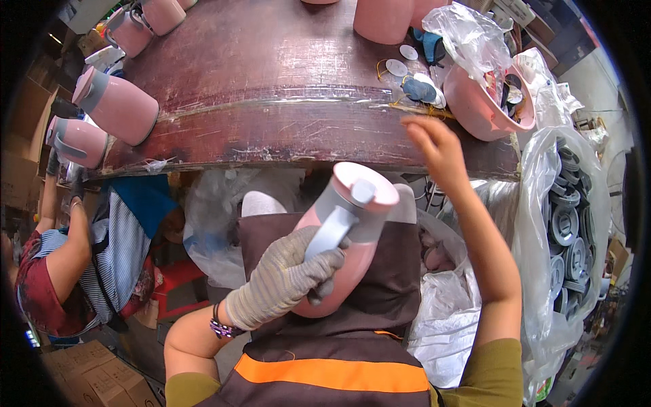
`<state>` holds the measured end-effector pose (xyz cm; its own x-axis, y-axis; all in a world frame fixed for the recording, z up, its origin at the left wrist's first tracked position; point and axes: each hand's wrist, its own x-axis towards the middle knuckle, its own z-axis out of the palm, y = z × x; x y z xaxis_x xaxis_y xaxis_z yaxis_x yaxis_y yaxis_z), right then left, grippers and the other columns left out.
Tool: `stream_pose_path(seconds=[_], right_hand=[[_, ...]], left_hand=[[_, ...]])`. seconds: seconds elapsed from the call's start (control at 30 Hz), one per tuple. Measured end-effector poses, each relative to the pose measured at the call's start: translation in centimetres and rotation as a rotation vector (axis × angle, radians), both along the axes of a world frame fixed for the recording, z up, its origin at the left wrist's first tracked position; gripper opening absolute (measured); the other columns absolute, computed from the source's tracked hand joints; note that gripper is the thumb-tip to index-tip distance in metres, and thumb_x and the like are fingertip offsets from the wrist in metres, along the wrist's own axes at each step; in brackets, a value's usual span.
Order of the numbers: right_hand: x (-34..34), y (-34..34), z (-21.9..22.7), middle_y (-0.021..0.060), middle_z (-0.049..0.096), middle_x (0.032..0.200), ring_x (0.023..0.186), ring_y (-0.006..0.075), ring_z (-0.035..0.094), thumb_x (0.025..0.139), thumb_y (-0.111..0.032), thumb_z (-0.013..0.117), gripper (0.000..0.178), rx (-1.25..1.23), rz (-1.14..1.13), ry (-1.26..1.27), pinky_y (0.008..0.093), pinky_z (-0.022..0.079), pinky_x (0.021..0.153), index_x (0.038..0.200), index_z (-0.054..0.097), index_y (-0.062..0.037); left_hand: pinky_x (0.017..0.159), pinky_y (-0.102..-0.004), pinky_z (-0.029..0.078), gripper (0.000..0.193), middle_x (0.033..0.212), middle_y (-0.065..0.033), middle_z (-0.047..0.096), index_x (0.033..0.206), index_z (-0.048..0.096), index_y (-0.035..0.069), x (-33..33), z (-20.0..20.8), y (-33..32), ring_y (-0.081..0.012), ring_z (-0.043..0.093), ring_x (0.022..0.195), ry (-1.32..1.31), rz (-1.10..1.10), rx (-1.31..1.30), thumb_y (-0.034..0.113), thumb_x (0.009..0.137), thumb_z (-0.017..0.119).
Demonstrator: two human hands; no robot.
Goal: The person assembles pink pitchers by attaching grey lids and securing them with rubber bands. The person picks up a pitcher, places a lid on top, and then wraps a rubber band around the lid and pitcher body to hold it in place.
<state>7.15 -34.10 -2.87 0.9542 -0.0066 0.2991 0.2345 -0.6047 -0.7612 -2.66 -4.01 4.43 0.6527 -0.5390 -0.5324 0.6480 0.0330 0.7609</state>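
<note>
Beyond the person's lap stretches the worn dark-red surface (271, 61), with other jugs (129, 112) set toward its edges. Right of it, a clear bag (532, 224) bulges with grey lids (565, 224), and on the surface's right end sits a pink basin (468, 102) under crumpled plastic (468, 34). Over the dark apron (400, 292), tilted to the right, is the pink jug (356, 261); whether its base rests there I cannot tell. The gloved left hand (285, 275) has its fingers wrapped about the jug's grey handle (332, 230), the only grip on it, so if the knit slides on that smooth shell, the jug could twist and drop. The bare right hand (441, 146) is up by the near edge, fingers stretched out, holding nothing I can see; a careless sweep could scatter the small round tags (397, 66) lying near the basin
</note>
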Motion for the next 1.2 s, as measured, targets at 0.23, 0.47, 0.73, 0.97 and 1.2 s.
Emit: stream_pose_path(seconds=[0.23,0.47,0.73,0.97,1.2], right_hand=[[12.0,-6.5,-4.9,0.014,0.063,0.114,0.107,0.0321,0.059,0.08,-0.031,0.07,0.043,-0.964,-0.289,-0.136,0.0446,0.047,0.09,0.115,0.065,-0.0071],[13.1,-5.9,-4.6,0.0159,0.063,0.116,0.109,0.0325,0.058,0.077,-0.034,0.073,0.045,-0.836,-0.327,0.091,0.0456,0.047,0.091,0.107,0.064,-0.0019],[11.4,-4.2,-2.9,0.0161,0.067,0.089,0.088,0.0331,0.064,0.082,-0.02,0.07,0.023,-0.553,-0.304,-0.247,0.0454,0.047,0.075,0.092,0.059,-0.0028],[1.6,1.3,2.0,0.0087,0.068,0.09,0.069,0.0106,0.065,0.093,-0.018,0.061,0.027,0.504,-0.097,0.155,0.0216,0.047,0.054,0.11,0.054,0.0005],[-9.9,9.3,1.0,0.0079,0.064,0.101,0.087,0.0141,0.066,0.096,-0.009,0.056,0.023,0.836,0.072,0.441,0.0247,0.055,0.071,0.116,0.05,0.0011]], left_hand=[[0.06,-0.0226,0.047,0.033,0.078,-0.0023,0.057,0.125,0.052,0.001,1.1,-2.1,-1.5,-0.0076,0.053,0.067,0.015,0.197,-0.09,0.018,0.097,0.056],[0.061,-0.0221,0.046,0.034,0.077,-0.0032,0.057,0.125,0.051,-0.001,1.1,-3.0,-2.3,-0.008,0.053,0.066,-0.024,0.293,-0.134,0.018,0.098,0.055],[0.067,-0.0254,0.05,0.042,0.081,-0.0058,0.062,0.123,0.052,-0.001,0.1,-3.6,-2.5,-0.011,0.059,0.069,-0.042,0.341,-0.15,0.033,0.099,0.051],[0.068,-0.0307,0.057,0.038,0.088,-0.0101,0.067,0.124,0.052,0.002,0.5,-5.0,-0.9,-0.0205,0.067,0.076,0.163,0.423,-0.276,0.028,0.096,0.056],[0.072,-0.0241,0.053,0.045,0.096,-0.004,0.066,0.134,0.049,0.005,1.3,-5.3,-0.2,-0.0099,0.064,0.078,-0.114,0.179,-0.088,0.015,0.092,0.063]])
